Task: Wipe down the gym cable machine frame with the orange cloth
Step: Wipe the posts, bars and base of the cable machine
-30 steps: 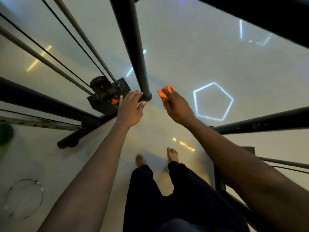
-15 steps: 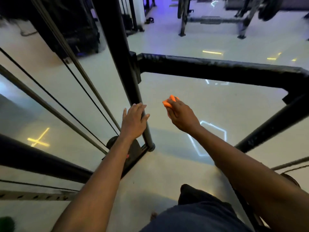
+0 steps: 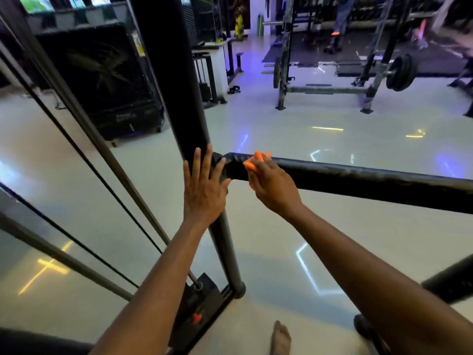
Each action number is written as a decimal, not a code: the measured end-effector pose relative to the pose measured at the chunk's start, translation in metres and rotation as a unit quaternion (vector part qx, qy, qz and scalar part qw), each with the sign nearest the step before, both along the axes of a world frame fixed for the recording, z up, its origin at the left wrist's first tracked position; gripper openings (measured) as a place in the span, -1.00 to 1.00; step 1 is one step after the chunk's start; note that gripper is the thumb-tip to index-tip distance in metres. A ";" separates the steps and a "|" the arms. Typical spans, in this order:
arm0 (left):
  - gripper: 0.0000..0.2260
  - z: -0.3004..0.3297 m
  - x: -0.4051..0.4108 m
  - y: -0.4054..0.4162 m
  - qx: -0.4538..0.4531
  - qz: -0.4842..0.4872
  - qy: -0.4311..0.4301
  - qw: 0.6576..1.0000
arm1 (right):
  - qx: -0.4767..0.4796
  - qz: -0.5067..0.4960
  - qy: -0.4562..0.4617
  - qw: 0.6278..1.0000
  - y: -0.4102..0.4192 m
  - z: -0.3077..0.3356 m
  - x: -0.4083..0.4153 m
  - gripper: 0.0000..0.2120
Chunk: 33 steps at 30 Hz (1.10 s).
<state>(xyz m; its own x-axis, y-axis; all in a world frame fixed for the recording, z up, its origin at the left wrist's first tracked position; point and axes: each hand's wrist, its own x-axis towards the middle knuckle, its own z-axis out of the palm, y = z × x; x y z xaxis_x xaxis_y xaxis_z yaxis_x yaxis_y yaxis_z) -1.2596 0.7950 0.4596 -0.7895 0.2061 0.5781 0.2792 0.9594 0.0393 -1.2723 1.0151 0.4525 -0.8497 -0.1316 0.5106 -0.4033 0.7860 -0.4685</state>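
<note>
The cable machine frame has a black upright post and a black horizontal bar that joins it and runs off to the right. My left hand lies flat against the post with straight fingers, just below the joint. My right hand grips the bunched orange cloth and holds it against the horizontal bar close to the joint. Most of the cloth is hidden inside my fist.
Thin guide rods and a cable slant down on the left to the black weight stack at the post's foot. My bare foot stands on the glossy floor. A squat rack with a barbell stands far right.
The view has swung up from the floor to the gym room. Both hands have risen along the post, and the right hand has brought the cloth onto the horizontal bar.
</note>
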 end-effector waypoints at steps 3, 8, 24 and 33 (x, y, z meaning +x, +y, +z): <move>-0.40 -0.006 -0.023 -0.003 -0.036 0.034 0.030 0.998 | 0.051 0.010 -0.002 0.999 -0.013 -0.004 -0.041 -0.63; -0.35 -0.025 -0.049 -0.010 -0.065 0.081 0.091 0.990 | 0.158 -0.009 -0.003 0.987 -0.025 -0.038 -0.082 -0.47; 0.06 -0.036 -0.076 -0.023 0.130 -0.024 0.169 0.977 | 0.237 -0.064 0.073 0.967 -0.031 -0.058 -0.084 -0.34; 0.14 -0.035 -0.082 -0.022 0.279 -0.059 0.101 0.953 | 0.240 -0.130 0.016 0.962 -0.076 -0.044 -0.108 -0.33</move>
<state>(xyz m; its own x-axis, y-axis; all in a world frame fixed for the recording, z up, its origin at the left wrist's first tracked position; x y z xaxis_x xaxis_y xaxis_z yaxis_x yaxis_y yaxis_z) -1.3413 0.7727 0.4248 -0.6405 -0.0987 0.7616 0.4396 0.7660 0.4690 -1.3799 0.9394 0.4081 -0.8705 -0.1431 0.4709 -0.1716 0.9850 -0.0178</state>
